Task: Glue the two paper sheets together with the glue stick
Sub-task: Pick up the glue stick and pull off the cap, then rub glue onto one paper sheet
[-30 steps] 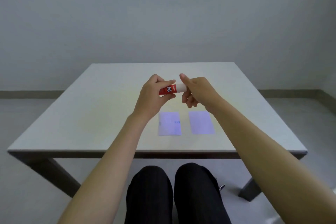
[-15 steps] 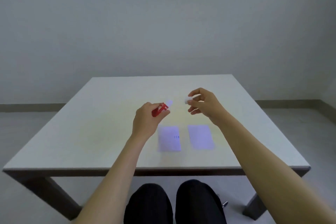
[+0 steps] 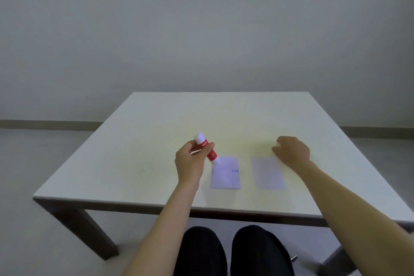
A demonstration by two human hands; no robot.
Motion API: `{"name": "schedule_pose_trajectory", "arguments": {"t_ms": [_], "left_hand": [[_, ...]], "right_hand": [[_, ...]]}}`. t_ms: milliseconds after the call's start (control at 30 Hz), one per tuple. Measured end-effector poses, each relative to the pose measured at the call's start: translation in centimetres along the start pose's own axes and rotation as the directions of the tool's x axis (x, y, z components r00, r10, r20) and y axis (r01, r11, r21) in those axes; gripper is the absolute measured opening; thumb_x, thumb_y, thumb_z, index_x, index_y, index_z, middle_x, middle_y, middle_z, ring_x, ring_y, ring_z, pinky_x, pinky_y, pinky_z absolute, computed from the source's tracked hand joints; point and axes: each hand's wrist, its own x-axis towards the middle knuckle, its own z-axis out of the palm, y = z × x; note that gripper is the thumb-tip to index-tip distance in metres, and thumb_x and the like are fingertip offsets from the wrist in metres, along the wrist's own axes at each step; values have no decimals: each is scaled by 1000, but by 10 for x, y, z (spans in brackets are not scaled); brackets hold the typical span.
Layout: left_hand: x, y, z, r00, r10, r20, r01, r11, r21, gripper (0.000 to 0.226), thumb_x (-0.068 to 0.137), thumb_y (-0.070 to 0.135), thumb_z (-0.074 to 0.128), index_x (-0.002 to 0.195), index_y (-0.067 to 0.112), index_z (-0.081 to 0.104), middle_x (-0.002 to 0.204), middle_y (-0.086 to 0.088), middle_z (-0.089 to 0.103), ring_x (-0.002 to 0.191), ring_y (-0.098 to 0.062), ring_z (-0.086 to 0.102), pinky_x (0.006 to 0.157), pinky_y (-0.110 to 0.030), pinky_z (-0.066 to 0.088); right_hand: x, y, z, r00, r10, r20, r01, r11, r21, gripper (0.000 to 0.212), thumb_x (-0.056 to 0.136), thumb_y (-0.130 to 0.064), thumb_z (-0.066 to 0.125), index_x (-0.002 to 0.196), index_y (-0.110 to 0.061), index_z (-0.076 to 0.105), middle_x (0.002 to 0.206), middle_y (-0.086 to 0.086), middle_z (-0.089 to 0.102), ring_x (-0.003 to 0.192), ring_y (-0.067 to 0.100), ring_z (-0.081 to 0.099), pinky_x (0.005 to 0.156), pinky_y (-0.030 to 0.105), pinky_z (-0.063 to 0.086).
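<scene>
Left hand (image 3: 189,164) closed around the glue stick (image 3: 207,149), thumb and fingertips pinching the red barrel near its middle. Stick tilted, white butt up toward 11 o'clock, glue end down toward 5 o'clock, tip at or just above the far-left corner of the left paper sheet (image 3: 225,173); actual contact too blurred to call. Right hand (image 3: 291,152) knuckles-up on the table (image 3: 134,163), fingers curled under, just beyond the far-right corner of the right paper sheet (image 3: 267,173). Impossible to tell whether anything is inside that curl or whether the fingers are merely resting.

Both sheets flat near the front edge of the table, side by side, apart, not overlapping; left one carrying a small blue mark toward its 3 o'clock edge.

Handling, judged from this: stick light, rigid, smooth plastic, easy to hold in a pinch low on the barrel for control over the tip. Paper thin, limp, nearly weightless, likely to skid or wrinkle under a dragged tacky tip. Best pinned flat with free fingertips at a corner or edge away from the glue path, then lifted by an unglued edge, probably at 3 or 6 o'clock, for laying onto its mate.
</scene>
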Motion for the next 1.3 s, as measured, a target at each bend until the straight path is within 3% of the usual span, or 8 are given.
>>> {"name": "schedule_pose_trajectory", "arguments": {"t_ms": [167,267,467,667,833,933,1133,1300], "left_hand": [[-3,5,19,998,-33,-54,27,994,-101,32,60,37,82,78,18,63,86,7,66,100,-25,68,94,-40,51],[-9,10,34,995,-78,-57,59,957,-282,37,54,38,82,76,16,62,88,0,64,102,-26,68,97,-45,51],[-22,13,49,994,-104,-45,76,904,-422,26,67,23,83,78,14,61,89,-4,63,101,-30,69,92,-41,55],[-34,15,49,999,-26,33,34,963,-267,21,74,18,79,77,15,58,85,6,59,91,-16,64,98,-46,50],[-36,18,49,1000,-15,24,22,957,-288,24,76,18,78,80,10,55,89,0,59,80,-5,66,83,-19,55],[-32,16,50,1000,-19,13,22,958,-286,27,66,32,80,75,19,58,92,-2,65,102,-27,66,100,-46,48],[-39,13,49,992,-86,95,112,943,-313,27,57,40,82,66,28,60,107,-16,69,105,-28,66,101,-54,46],[-38,12,50,994,-95,53,106,951,-291,23,74,27,78,78,16,58,96,-12,66,99,-29,65,97,-47,46]], "right_hand": [[-24,-22,-8,971,-169,-170,185,979,81,65,87,-43,57,144,-21,32,113,14,57,95,32,61,82,40,44],[-67,-61,-17,951,-307,-43,211,538,816,47,87,-22,64,131,-21,49,103,4,60,84,20,63,73,25,51],[-95,-85,-16,958,-280,58,-63,-8,998,13,93,-9,54,99,-3,64,73,9,61,59,19,55,60,25,48],[-99,-96,-21,882,-147,448,-430,142,892,49,97,-45,37,61,-14,49,49,-4,29,39,12,22,44,24,17],[-101,-86,-25,928,-239,287,-271,98,958,39,96,-37,46,81,-3,58,61,3,52,48,17,45,51,24,39],[-103,-79,-29,919,-330,218,-249,-56,967,16,95,-18,51,94,-4,58,71,8,54,53,17,50,54,24,45],[-106,-84,-32,860,-182,477,-463,114,879,49,95,-46,43,61,-10,47,54,0,30,39,12,24,39,21,19],[-105,-75,-27,922,-323,213,-172,150,973,24,94,-25,53,101,-4,60,69,3,61,66,21,60,61,25,47]]}}
